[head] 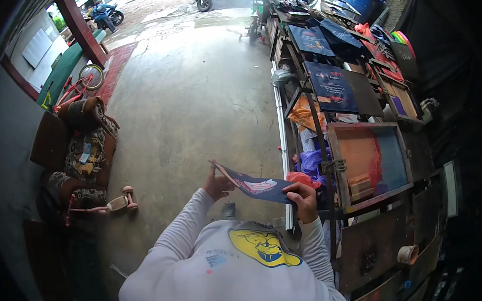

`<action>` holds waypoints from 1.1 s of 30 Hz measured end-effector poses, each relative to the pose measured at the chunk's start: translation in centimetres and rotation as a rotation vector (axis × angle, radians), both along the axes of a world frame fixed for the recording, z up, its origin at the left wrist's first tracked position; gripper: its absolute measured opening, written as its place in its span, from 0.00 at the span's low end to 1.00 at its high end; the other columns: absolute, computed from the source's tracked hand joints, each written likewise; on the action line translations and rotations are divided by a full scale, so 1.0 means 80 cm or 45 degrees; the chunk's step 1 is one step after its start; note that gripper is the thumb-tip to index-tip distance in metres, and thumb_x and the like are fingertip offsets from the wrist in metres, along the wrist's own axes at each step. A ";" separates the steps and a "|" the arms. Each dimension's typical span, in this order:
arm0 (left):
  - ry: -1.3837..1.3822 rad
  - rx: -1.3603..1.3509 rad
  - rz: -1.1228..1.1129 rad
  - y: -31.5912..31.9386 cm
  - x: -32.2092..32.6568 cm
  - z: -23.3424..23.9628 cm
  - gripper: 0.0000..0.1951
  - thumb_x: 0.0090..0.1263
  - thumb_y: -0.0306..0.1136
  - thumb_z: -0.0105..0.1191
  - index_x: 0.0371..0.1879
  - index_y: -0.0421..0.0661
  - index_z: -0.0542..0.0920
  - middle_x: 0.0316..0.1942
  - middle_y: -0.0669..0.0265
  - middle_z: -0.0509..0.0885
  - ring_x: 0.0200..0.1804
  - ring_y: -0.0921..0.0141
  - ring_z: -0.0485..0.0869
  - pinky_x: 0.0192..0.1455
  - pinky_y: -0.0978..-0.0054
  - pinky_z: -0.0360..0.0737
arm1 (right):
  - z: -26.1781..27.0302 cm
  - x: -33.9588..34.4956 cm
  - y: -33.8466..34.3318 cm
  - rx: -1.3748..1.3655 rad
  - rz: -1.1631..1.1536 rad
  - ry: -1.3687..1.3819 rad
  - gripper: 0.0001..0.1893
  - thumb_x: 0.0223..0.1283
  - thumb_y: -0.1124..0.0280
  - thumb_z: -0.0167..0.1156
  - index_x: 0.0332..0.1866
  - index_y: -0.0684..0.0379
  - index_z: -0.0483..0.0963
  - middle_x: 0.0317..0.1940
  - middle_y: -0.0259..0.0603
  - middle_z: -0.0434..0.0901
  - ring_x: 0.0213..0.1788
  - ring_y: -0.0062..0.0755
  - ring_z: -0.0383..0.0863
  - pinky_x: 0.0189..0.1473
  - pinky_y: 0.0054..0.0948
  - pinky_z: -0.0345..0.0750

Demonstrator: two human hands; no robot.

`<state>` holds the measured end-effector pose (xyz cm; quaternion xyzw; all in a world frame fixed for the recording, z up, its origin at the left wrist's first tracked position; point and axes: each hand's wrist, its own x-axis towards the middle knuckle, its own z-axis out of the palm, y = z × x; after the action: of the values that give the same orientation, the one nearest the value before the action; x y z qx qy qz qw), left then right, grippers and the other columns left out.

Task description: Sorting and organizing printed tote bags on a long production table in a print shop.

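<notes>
A dark blue printed fabric piece (259, 187) is stretched between my hands in front of my chest, above the concrete floor. My left hand (218, 185) pinches its left end, the thumb and a finger at the raised corner. My right hand (303, 200) grips the right end between thumb and bent fingers. The piece sags and tilts between them, a pale and pink print on its visible face. Beside my right hand stands a wooden-framed printing screen (368, 166) with red and blue stains, fixed by a hinge clamp (334, 166) on the rack.
More dark blue printed pieces (331, 87) lie on the rack at the right. Long white pipes (280, 144) run along its foot. At the left are a worn armchair (85, 153), a pink scooter (117, 204) and a red bicycle (77, 93). A person sits by a motorcycle outside.
</notes>
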<state>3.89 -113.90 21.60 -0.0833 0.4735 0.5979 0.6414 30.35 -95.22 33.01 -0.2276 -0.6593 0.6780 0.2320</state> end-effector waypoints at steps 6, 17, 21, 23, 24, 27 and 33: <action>0.050 0.298 0.010 -0.015 0.036 -0.002 0.36 0.69 0.69 0.43 0.45 0.44 0.85 0.42 0.61 0.88 0.38 0.70 0.83 0.34 0.75 0.73 | 0.010 0.039 0.035 -0.026 0.030 0.032 0.09 0.52 0.75 0.59 0.37 0.66 0.81 0.34 0.36 0.83 0.38 0.20 0.80 0.45 0.19 0.74; -0.184 0.706 -0.016 0.013 0.104 -0.017 0.25 0.76 0.52 0.48 0.54 0.41 0.80 0.54 0.56 0.84 0.49 0.66 0.84 0.45 0.71 0.82 | -0.002 0.122 0.077 -0.170 -0.166 0.086 0.12 0.45 0.72 0.57 0.35 0.68 0.80 0.33 0.39 0.82 0.39 0.25 0.78 0.49 0.21 0.72; -0.151 0.956 0.163 0.028 0.142 -0.005 0.21 0.75 0.40 0.52 0.60 0.38 0.76 0.60 0.54 0.80 0.60 0.61 0.81 0.55 0.66 0.81 | -0.015 0.151 0.095 -0.280 -0.236 0.174 0.13 0.47 0.72 0.55 0.35 0.68 0.79 0.33 0.40 0.82 0.38 0.28 0.80 0.49 0.24 0.76; -0.039 0.912 0.161 0.038 0.158 0.004 0.20 0.74 0.36 0.52 0.60 0.36 0.76 0.60 0.54 0.80 0.62 0.60 0.80 0.59 0.64 0.79 | -0.027 0.162 0.104 -0.407 -0.268 0.245 0.15 0.49 0.68 0.53 0.37 0.69 0.78 0.34 0.43 0.82 0.39 0.34 0.83 0.47 0.29 0.80; 0.039 0.957 0.152 0.044 0.165 0.010 0.19 0.73 0.32 0.53 0.60 0.35 0.75 0.60 0.53 0.80 0.63 0.59 0.78 0.63 0.62 0.77 | -0.032 0.173 0.110 -0.536 -0.197 0.267 0.16 0.49 0.68 0.53 0.40 0.68 0.77 0.36 0.44 0.81 0.42 0.35 0.82 0.49 0.30 0.80; 0.083 1.043 0.154 0.055 0.190 0.027 0.18 0.73 0.29 0.52 0.59 0.34 0.76 0.61 0.53 0.79 0.64 0.59 0.77 0.68 0.60 0.72 | -0.051 0.197 0.121 -0.868 -0.240 0.350 0.19 0.55 0.64 0.53 0.49 0.63 0.76 0.41 0.45 0.83 0.48 0.39 0.83 0.50 0.35 0.81; 0.134 1.046 0.152 0.071 0.231 0.037 0.08 0.67 0.18 0.56 0.41 0.36 0.86 0.54 0.55 0.84 0.61 0.62 0.80 0.67 0.62 0.73 | -0.058 0.214 0.120 -1.040 -0.369 0.456 0.22 0.68 0.54 0.50 0.61 0.54 0.74 0.50 0.47 0.85 0.49 0.38 0.85 0.49 0.36 0.82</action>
<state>22.39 -108.19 24.57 0.1828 0.2223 0.7765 0.5605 47.44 -85.59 28.40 -0.2694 -0.2493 0.8712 0.3259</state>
